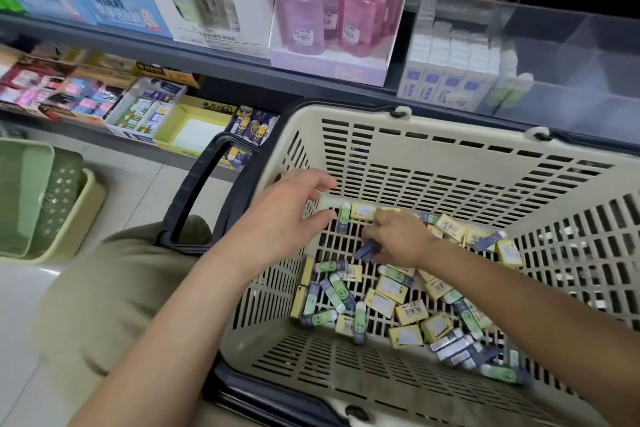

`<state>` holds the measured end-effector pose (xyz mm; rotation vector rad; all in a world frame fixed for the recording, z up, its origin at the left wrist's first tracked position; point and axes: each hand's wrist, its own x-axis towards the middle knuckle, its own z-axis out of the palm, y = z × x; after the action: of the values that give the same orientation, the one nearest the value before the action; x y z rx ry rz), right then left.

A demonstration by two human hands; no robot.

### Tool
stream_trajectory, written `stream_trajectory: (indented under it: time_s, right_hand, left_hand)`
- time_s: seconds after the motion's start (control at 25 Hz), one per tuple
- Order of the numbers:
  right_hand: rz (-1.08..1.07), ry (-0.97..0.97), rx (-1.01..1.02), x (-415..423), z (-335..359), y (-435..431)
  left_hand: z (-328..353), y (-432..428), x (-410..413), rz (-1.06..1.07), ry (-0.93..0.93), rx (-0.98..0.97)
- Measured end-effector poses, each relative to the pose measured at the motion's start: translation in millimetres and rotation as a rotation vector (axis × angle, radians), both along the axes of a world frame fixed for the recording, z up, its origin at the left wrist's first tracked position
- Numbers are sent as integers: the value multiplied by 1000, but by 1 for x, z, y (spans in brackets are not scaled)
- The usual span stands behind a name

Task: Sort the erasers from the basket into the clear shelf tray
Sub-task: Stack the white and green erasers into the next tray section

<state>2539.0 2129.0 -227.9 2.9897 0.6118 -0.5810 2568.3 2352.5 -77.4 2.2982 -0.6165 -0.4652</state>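
dark erasers (pixel 367 250) are pinched by the right hand (pixel 398 237) mid-frame; left hand (pixel 291 215) is held open. one could get dropped if lifted fast.

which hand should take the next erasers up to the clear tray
Probably the right hand: it pinches dark blue erasers inside the basket, on the side nearer the clear tray. The left hand hovers open, holding nothing.

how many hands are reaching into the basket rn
2. The left hand hovers open by the left wall of the basket. The right hand is farther in, gripping a dark blue eraser above the loose erasers.
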Motion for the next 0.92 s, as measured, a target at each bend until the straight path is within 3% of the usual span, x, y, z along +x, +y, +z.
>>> stream_trajectory:
  time_s: [0.16,0.24,0.4,0.52,0.6,0.68,0.92]
  right_hand:
    - [-4,50,101,22,-6,30]
    - [24,100,41,19,-12,33]
    - [134,12,-18,-8,-6,3]
    - [272,-155,173,-21,1,40]
    - [392,-55,250,-34,-6,78]
    - [399,37,174,-42,-14,84]
    - [318,3,85,-49,-5,7]
  left_hand:
    - [-2,-2,1,-1,1,43]
    - [-3,-2,1,-11,-14,62]
    - [-6,-2,1,-49,-30,110]
    - [-7,-3,1,-118,-36,223]
    - [-6,-3,-1,-147,-25,259]
    - [-5,-3,-2,-151,-17,256]
    - [-2,-5,-4,-150,8,272]
